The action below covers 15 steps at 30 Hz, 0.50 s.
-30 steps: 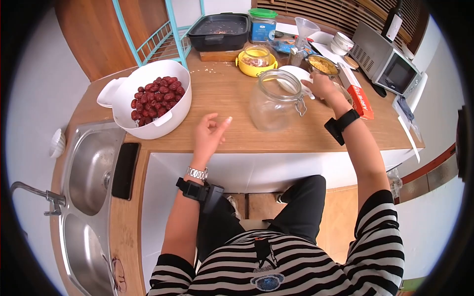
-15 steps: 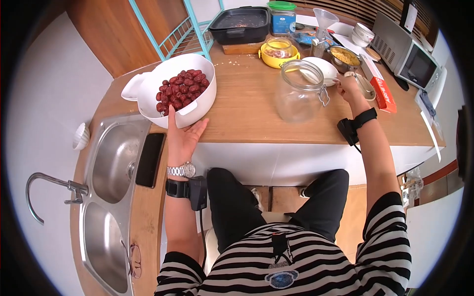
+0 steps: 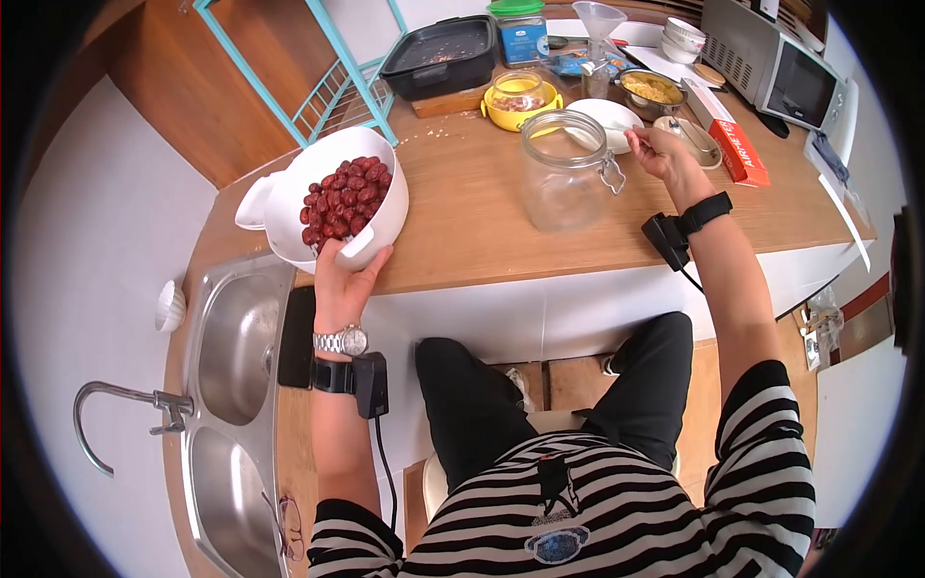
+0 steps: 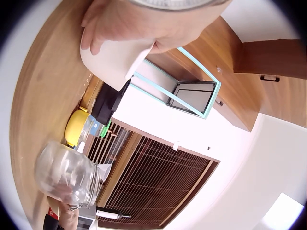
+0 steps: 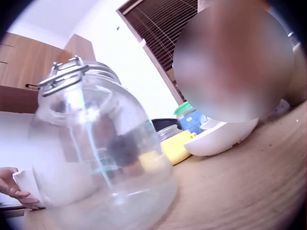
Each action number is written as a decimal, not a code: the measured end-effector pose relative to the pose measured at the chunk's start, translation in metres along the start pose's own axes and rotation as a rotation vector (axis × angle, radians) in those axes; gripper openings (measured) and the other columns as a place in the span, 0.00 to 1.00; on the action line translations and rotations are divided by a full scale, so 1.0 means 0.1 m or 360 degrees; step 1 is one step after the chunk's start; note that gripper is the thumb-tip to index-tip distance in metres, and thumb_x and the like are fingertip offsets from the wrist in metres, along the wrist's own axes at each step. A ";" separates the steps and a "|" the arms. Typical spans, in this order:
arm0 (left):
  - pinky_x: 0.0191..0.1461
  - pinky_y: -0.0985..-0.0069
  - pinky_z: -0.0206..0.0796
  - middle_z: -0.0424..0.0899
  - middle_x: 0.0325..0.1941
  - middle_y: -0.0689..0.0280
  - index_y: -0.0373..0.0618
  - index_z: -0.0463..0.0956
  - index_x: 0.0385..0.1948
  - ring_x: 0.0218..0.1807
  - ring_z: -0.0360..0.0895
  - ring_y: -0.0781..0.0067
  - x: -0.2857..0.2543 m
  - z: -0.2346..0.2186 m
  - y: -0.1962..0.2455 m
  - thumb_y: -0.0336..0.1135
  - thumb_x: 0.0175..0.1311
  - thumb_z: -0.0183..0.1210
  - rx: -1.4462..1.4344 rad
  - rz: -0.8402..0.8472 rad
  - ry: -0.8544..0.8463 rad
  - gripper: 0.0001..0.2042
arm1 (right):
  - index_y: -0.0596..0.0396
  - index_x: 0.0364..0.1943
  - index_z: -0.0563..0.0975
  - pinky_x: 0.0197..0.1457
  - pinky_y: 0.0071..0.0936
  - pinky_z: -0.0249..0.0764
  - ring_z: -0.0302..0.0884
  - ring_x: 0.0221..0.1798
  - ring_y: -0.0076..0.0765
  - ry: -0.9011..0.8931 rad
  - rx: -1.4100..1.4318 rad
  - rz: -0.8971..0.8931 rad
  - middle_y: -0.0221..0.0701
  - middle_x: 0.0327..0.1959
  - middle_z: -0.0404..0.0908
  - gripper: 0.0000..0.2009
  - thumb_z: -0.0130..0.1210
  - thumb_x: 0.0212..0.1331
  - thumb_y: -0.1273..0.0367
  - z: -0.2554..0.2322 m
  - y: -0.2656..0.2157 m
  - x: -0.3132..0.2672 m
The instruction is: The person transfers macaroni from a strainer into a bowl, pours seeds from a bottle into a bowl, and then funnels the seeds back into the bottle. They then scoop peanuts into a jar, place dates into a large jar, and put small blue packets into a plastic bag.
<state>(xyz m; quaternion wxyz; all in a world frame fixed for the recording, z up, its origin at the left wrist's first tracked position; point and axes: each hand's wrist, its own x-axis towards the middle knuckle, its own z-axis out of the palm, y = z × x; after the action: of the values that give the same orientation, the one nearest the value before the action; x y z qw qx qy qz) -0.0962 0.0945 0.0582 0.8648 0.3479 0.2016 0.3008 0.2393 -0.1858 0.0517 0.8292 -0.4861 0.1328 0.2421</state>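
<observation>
A white basin (image 3: 390,217) of red dates (image 3: 347,197) stands at the left of the counter. My left hand (image 3: 342,289) grips its near side, with fingers up at the rim beside the handle cutout; in the left wrist view that hand (image 4: 144,24) lies against the white wall. At the right, my right hand (image 3: 667,162) is at the edge of a shallow white bowl (image 3: 617,114), fingers partly bent beside a spoon; I cannot tell whether they hold it. A clear clip-top jar (image 3: 567,188), lid swung off its mouth, stands between the hands. A round blurred patch hides much of the right wrist view.
Behind the jar are a yellow pot (image 3: 520,118) with a glass jar in it, a metal bowl of yellow food (image 3: 652,89) and a funnel (image 3: 599,19). A red-and-white box (image 3: 737,154) lies right. The sink (image 3: 236,337) and a dark phone (image 3: 297,337) are at left.
My left hand has moved from above the counter's front to the basin and taken hold of its near side. The right hand has drawn back slightly from the white bowl.
</observation>
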 end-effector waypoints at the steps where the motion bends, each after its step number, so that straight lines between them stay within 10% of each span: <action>1: 0.54 0.55 0.57 0.61 0.50 0.53 0.37 0.58 0.45 0.52 0.60 0.52 -0.04 0.01 0.01 0.29 0.48 0.47 -0.0001 -0.0028 0.0008 0.19 | 0.65 0.30 0.68 0.16 0.07 0.66 0.69 0.19 0.19 -0.0088 0.0057 -0.0110 0.31 0.21 0.73 0.06 0.44 0.56 0.73 -0.02 -0.02 -0.01; 15: 0.56 0.60 0.57 0.60 0.51 0.47 0.31 0.52 0.50 0.52 0.60 0.47 -0.54 0.12 -0.25 0.34 0.53 0.46 -0.0067 -0.0445 -0.0279 0.24 | 0.61 0.30 0.71 0.18 0.11 0.63 0.64 0.15 0.16 -0.0942 -0.0066 -0.0789 0.28 0.17 0.73 0.07 0.47 0.54 0.70 0.50 0.31 -1.66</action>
<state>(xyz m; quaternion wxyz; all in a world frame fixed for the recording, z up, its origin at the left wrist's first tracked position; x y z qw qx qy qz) -0.1201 0.0382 0.0557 0.9196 0.3232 0.1655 0.1502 0.0809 -0.1749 0.1288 0.8550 -0.4291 -0.2387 0.1668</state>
